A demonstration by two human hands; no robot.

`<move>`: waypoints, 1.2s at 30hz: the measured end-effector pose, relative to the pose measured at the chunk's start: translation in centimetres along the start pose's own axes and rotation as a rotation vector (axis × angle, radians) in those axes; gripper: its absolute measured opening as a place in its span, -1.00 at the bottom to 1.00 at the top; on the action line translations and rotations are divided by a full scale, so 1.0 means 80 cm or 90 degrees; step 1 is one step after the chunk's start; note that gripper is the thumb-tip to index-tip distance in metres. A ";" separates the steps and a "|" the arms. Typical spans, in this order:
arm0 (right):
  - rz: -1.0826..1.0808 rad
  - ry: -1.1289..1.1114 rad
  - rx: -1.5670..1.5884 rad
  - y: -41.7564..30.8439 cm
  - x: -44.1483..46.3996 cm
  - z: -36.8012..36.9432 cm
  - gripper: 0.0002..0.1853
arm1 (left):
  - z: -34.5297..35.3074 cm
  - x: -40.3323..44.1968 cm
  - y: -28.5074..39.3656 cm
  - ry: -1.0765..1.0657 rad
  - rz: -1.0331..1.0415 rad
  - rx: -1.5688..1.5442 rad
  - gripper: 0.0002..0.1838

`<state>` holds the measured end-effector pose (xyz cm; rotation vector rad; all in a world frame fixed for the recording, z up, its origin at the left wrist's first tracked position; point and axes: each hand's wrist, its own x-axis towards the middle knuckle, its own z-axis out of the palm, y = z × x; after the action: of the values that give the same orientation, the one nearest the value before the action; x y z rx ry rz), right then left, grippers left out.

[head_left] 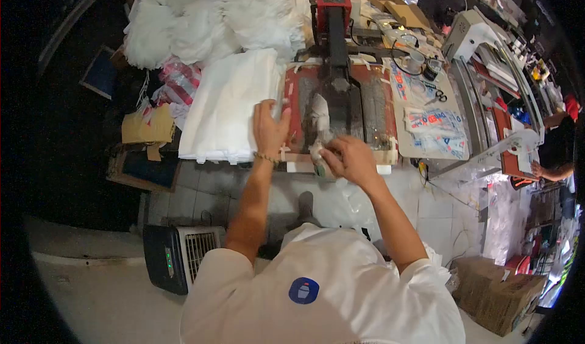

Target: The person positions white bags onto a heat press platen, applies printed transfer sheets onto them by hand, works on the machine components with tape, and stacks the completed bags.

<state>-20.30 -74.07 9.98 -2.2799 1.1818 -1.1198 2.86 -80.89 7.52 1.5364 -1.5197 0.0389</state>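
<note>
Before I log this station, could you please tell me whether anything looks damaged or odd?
The press looks patched up: tape-like strips line its edges, and its handle, by the right hand, is raggedly wrapped.

Workbench (pixel 450 151), pale-topped at right: folded white cloth (pixel 226 106), press (pixel 339 79), plastic packets (pixel 436 123), scissors (pixel 438 96).

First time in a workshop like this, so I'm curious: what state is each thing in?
Left hand, loosely open
Right hand, pinching the wrapped handle
White fabric, laid flat
Red control box, display lit
Floor unit, green lights on
Scissors, lying down, blades unclear
</note>
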 end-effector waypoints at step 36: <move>0.180 -0.070 -0.120 0.000 -0.014 0.014 -0.48 | 0.177 0.090 0.086 -0.401 0.384 -0.169 -0.82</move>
<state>-19.85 -73.23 8.70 -2.1828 1.5619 -0.7978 -8.96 -93.54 7.93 0.8639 -2.3383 -0.3140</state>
